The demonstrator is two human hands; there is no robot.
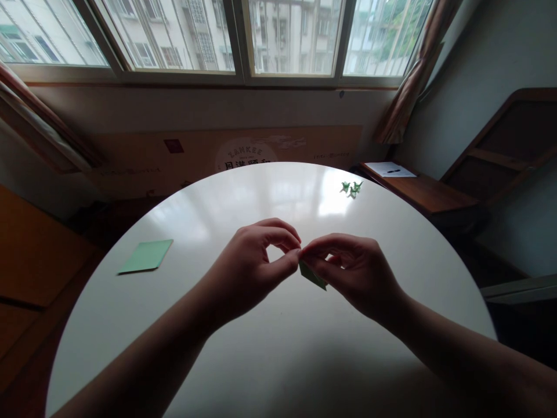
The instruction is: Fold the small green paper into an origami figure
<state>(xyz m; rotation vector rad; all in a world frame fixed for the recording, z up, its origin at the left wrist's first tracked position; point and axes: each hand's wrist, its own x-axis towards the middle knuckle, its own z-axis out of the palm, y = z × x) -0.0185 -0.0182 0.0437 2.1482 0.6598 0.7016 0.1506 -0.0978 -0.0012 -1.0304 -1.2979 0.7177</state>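
Observation:
Over the middle of the table, my left hand (265, 255) and my right hand (348, 261) meet at the fingertips. Both pinch a small folded piece of green paper (312, 276). Its lower part hangs out below the fingers of my right hand, while its upper edge is hidden by the fingertips. To the left lies a stack of light green square paper (147, 256). Several small folded green paper shapes (351, 188) with pointed ends sit together near the table's far right edge.
The round white table (278, 360) has a glossy top that reflects the window. Beyond its right edge stands a brown wooden stand (444, 194) with a white paper sheet (389, 169) and a pen (394, 171) on it. A printed orange panel (191, 157) is behind the table.

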